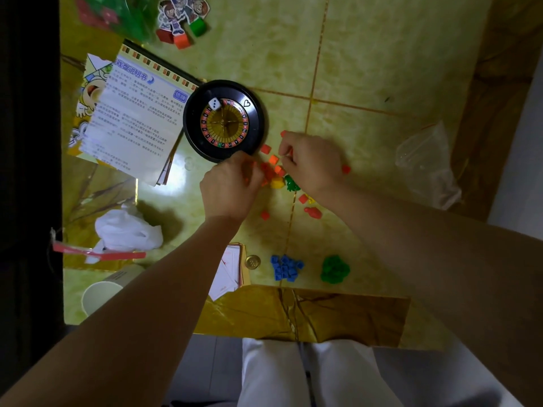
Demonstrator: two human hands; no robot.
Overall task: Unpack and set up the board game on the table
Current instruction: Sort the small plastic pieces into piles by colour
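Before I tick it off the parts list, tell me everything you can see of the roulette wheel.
The roulette wheel is a round, glossy black dish, plastic by its look, flat on the green table. Inside is a gold rotor with a cross spindle, ringed by red and black numbered pockets. A white heart outline marks its far rim; a white die rests in its track. Its left edge overlaps the instruction sheet. The left hand reaches its near rim; contact unclear.

The left hand [232, 186] curls over red pieces [269, 170] just beside the roulette wheel [224, 121]; the right hand [311, 163] pinches one. A die [214, 104] lies in the wheel. Blue pieces [285, 267] and green pieces [335, 268] sit in separate heaps.
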